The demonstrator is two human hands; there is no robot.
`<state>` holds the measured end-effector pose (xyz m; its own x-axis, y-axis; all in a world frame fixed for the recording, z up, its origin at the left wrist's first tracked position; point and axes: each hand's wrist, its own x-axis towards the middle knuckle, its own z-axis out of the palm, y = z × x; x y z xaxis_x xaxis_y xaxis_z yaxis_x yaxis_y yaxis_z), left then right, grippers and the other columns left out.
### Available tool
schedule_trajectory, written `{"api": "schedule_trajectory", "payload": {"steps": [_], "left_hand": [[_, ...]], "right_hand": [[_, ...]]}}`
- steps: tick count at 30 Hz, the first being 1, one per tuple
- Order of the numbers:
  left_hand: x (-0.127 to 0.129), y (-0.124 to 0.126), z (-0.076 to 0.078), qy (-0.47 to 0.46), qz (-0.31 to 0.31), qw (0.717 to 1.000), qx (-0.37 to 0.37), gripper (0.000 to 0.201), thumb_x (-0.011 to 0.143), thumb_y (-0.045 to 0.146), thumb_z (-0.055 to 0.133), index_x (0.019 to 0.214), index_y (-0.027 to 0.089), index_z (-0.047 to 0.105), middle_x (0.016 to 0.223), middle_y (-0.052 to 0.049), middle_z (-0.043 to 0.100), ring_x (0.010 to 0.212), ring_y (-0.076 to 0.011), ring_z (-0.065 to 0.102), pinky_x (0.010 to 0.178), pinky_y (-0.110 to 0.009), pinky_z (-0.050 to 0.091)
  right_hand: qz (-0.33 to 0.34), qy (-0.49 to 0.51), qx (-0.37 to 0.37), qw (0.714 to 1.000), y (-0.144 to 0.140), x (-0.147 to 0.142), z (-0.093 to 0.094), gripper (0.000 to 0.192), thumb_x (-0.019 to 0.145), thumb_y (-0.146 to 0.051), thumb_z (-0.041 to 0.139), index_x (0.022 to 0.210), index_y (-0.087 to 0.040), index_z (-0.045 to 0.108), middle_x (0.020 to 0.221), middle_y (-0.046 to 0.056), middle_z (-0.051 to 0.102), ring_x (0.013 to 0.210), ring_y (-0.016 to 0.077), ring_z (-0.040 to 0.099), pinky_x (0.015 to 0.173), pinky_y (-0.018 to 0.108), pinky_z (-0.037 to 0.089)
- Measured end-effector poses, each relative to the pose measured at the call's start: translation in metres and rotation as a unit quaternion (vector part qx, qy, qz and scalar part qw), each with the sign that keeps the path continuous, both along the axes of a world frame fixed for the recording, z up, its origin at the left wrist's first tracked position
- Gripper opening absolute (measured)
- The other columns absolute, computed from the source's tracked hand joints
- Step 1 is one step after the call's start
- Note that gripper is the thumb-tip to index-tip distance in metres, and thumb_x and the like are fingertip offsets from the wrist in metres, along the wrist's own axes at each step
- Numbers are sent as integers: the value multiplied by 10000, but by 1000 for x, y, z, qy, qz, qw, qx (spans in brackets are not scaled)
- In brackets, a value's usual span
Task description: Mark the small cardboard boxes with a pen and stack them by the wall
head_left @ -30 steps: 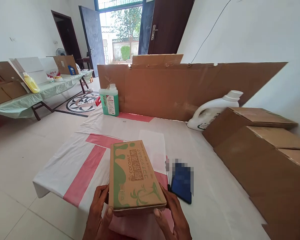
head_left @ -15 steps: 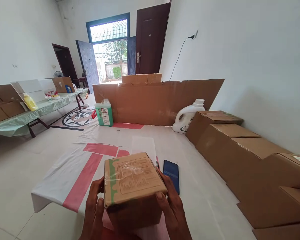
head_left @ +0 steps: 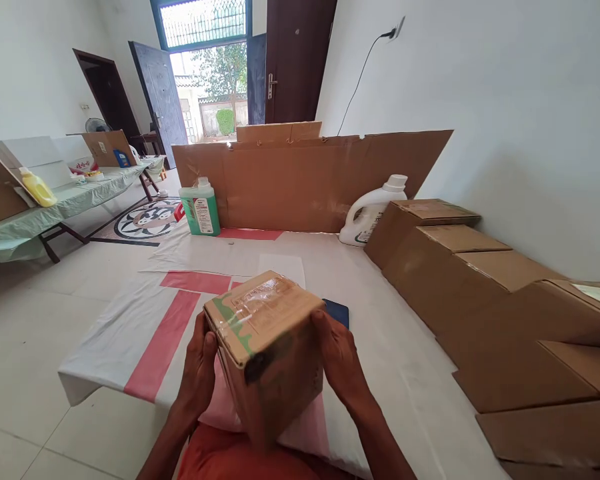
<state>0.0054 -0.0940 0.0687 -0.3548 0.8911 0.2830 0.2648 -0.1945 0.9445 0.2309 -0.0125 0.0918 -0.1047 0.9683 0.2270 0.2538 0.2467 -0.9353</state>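
I hold a brown cardboard box [head_left: 265, 347] with green print and clear tape on its top face, tilted so one corner points down toward me. My left hand [head_left: 200, 370] grips its left side and my right hand [head_left: 337, 363] grips its right side. The box hangs above a white sheet with red stripes [head_left: 145, 333] spread on the floor. A dark blue phone [head_left: 337, 311] lies on the sheet just behind my right hand, partly hidden by the box.
A row of brown cartons [head_left: 460, 267] lines the right wall. A cardboard panel [head_left: 305, 177] stands across the back, with a green bottle [head_left: 200, 208] and a white jug [head_left: 373, 210] before it. A covered table [head_left: 55, 207] stands at left.
I have turned the box over: the long coconut-print face gave way to the taped end face, and now the box is tilted onto a corner. My view shifted slightly.
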Motion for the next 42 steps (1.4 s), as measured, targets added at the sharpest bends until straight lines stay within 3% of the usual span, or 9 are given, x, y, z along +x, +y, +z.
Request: {"api": "schedule_trajectory", "payload": {"steps": [5,12,17,21,24,28,31,36,42], "left_hand": [[-10,6,10,31,57,997,-49,635,1007,727,393,1350,224,574,1356,-114,684,1249,-302,646,1035,-419,528],[-32,10,-14,4,118,985,-125,703,1032,717,297,1586,292,380,1706,-78,363,1581,-280,334,1272,-462,328],[-44,29,-35,-8,22,985,-170,645,1017,694,376,1379,227,635,1485,-128,632,1411,-335,559,1180,-504,444],[-36,39,-28,-14,-48,988,-146,595,1039,643,363,1348,223,649,1414,-106,680,1324,-313,612,1134,-479,472],[-26,44,-14,-11,-78,988,-129,574,1034,640,387,1336,230,653,1418,-96,666,1360,-304,567,1170,-461,418],[-15,47,-1,-15,-95,989,-116,540,1006,656,459,1289,244,663,1383,-94,663,1273,-288,600,1074,-417,474],[-10,45,0,-28,-94,988,-119,508,968,644,559,1242,230,665,1267,-94,692,1141,-276,639,926,-369,523],[-12,45,-8,-50,-109,985,-120,492,968,608,589,1277,233,662,1217,-67,703,1089,-247,642,904,-323,509],[-23,61,-20,-76,-116,984,-108,490,943,575,647,1263,205,675,1290,-91,714,1121,-260,669,913,-323,516]], "right_hand": [[71,-38,-61,995,43,-23,16,709,950,-832,273,640,-235,497,679,34,638,700,221,547,627,311,436],[103,-86,-44,990,32,-35,-14,600,1030,-702,312,729,-254,574,733,35,688,696,240,589,673,339,440],[99,-139,-83,982,4,-20,-48,550,1043,-649,282,927,-261,654,801,70,728,715,287,663,681,384,473],[66,-173,-128,974,3,-10,-45,681,998,-719,309,1314,-199,612,1210,168,738,995,341,710,875,470,530],[7,-151,-90,984,17,-13,-23,914,887,-794,502,1582,-211,390,1605,181,471,1396,376,525,1090,523,468],[107,-128,-51,985,35,-21,5,742,929,-773,440,1397,-230,635,1447,137,638,1405,348,516,1247,556,273],[146,-54,-97,983,35,-13,10,697,995,-742,294,1247,-263,734,1339,99,713,1332,328,581,1230,561,297],[146,-43,-27,988,21,0,8,391,966,-546,567,1213,-302,748,1287,42,749,1260,294,618,1226,525,283],[73,-120,76,987,23,-41,21,165,985,-353,619,972,-249,746,1033,52,777,1020,282,659,1007,477,449]]}}
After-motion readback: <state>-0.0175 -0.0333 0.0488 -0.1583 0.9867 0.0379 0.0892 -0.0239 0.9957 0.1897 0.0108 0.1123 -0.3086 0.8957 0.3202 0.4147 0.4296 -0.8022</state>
